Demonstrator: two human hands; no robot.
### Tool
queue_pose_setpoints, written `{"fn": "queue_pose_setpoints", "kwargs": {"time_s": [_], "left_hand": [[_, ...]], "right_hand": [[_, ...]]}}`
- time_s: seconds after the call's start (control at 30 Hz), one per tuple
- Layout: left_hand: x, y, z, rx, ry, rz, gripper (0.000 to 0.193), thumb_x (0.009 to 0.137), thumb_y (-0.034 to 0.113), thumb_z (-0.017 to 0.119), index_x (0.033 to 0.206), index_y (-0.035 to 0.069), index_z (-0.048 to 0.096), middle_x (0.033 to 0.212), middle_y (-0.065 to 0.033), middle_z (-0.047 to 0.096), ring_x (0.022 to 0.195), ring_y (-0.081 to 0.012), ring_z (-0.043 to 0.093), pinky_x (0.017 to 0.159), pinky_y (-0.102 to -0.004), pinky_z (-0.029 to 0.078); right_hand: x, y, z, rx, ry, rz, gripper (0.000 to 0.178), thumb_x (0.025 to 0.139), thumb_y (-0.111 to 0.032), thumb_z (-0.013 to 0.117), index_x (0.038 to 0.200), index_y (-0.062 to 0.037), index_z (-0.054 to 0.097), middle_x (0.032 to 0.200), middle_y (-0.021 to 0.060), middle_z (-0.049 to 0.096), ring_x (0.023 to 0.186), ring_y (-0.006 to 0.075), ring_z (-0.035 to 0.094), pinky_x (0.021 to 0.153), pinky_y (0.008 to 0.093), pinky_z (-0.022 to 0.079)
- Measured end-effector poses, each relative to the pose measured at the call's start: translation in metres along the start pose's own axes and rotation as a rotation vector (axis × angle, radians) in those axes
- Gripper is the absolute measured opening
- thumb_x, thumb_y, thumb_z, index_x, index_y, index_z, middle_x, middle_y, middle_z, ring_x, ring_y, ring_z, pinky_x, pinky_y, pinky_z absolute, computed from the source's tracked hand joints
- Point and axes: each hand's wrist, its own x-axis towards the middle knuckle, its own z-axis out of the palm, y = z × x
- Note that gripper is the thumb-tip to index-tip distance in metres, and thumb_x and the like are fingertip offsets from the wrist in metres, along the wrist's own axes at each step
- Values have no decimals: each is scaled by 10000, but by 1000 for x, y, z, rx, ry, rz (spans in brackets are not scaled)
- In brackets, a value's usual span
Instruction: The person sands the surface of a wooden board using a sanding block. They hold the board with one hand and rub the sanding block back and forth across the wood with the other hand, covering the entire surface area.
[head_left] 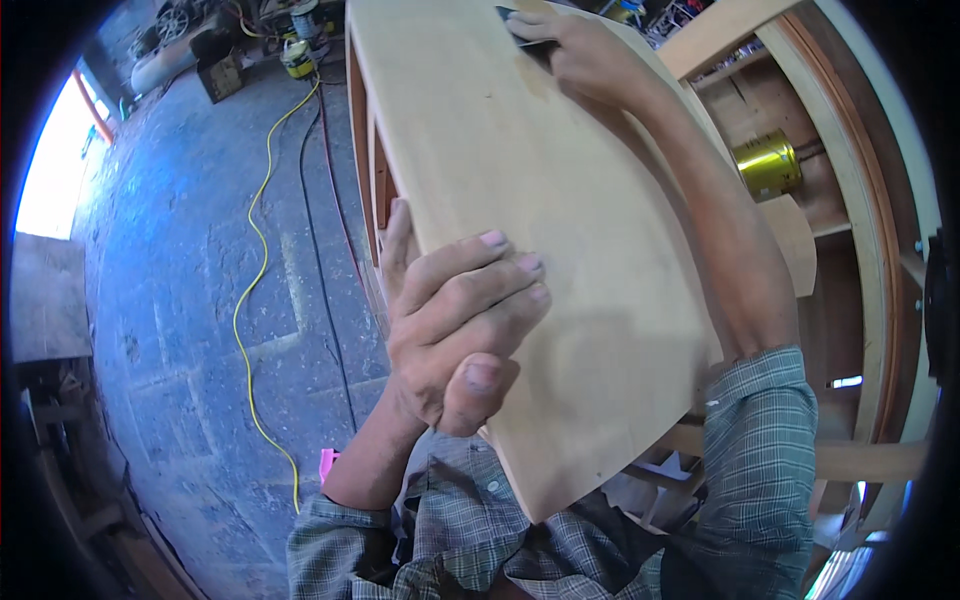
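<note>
Pale wooden board [540,220] slanting from the top centre down to the lower middle of the frame, filling most of the centre. Left hand [455,330] at the board's left edge in the middle of the frame, fingers [500,265] curled over onto the top face, thumb tucked below, gripping the edge firmly. Right hand [580,50] at the top centre, stretched far up the board, lying flat with fingers pressed on a small dark block [520,28] against the wood; hard to tell what the block is. Checked shirt sleeves [760,450] on both forearms along the lower edge.

Right of the frame, behind the board: a wooden cabinet frame [870,230] with curved rails and shelves, a shiny gold tin [767,163] lying on its side on one shelf. Left half of the frame: grey concrete floor [180,280], a yellow cable [250,290] snaking from the top down to the lower left, a dark cable [320,270] just beside it. Upper left: a box [222,75] and clutter of tools on the floor, bright daylight at the far left rim
</note>
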Motion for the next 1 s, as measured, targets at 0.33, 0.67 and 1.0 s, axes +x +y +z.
{"fn": "queue_pose_setpoints", "kwargs": {"time_s": [0.33, 0.67, 1.0], "left_hand": [[-2, 6, -3, -9, -19, -75, 516, 916, 307, 300, 842, 56, 745, 986, -88, 711, 1052, -284, 631, 1122, -666, 133], [-1, 5, -6, 15, -38, -104, 524, 913, 307, 289, 865, 73, 754, 970, -75, 715, 1085, -280, 619, 1120, -657, 154], [-2, 5, -10, -5, -61, -93, 514, 916, 294, 300, 886, 55, 754, 967, -90, 716, 1065, -291, 625, 1122, -668, 144]], "right_hand": [[-10, -36, -10, -48, -81, -6, 487, 831, 46, 470, 1299, -43, 571, 1294, 168, 599, 1188, 363, 576, 1048, 398, 427], [-58, -49, -9, -193, 137, -208, 451, 810, -37, 526, 1252, -69, 613, 1262, 141, 618, 1111, 314, 612, 920, 417, 506], [-84, -75, -22, -256, 100, -265, 457, 812, -93, 541, 1266, -78, 593, 1224, 155, 632, 1099, 329, 611, 900, 428, 500]]}}
